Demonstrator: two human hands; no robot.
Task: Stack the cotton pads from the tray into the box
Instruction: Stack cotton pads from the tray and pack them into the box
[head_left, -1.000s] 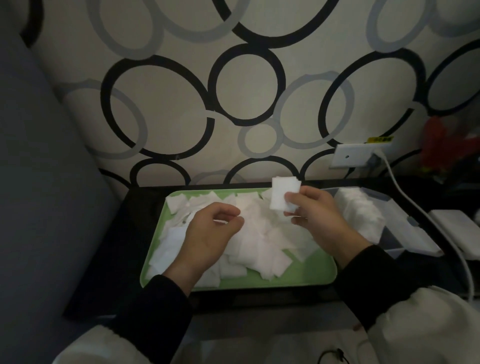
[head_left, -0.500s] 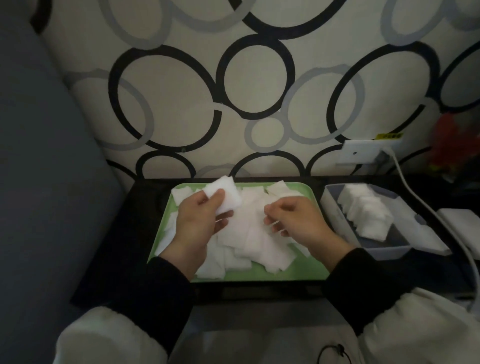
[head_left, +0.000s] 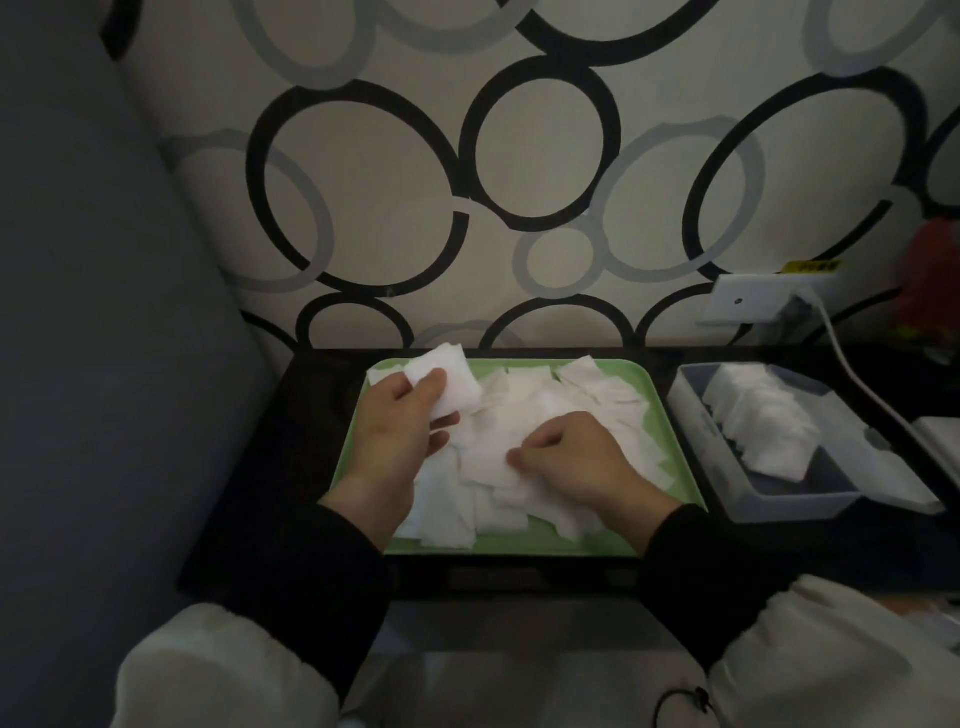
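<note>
Cotton pads (head_left: 519, 415) lay heaped in the green tray (head_left: 545, 544), a few pinched in the left hand (head_left: 400, 436) ready for stacking, while the right hand (head_left: 576, 457) curled over the heap, grip unclear, near the box (head_left: 789, 506).

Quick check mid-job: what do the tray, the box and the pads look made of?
The tray: probably plastic, matte pale green, smooth moulded rim with rounded corners. The box: likely plastic, translucent grey, thin frosted-looking walls. The pads: soft white fibre, cotton by the look, matte; they lie limp and overlapping.
</note>
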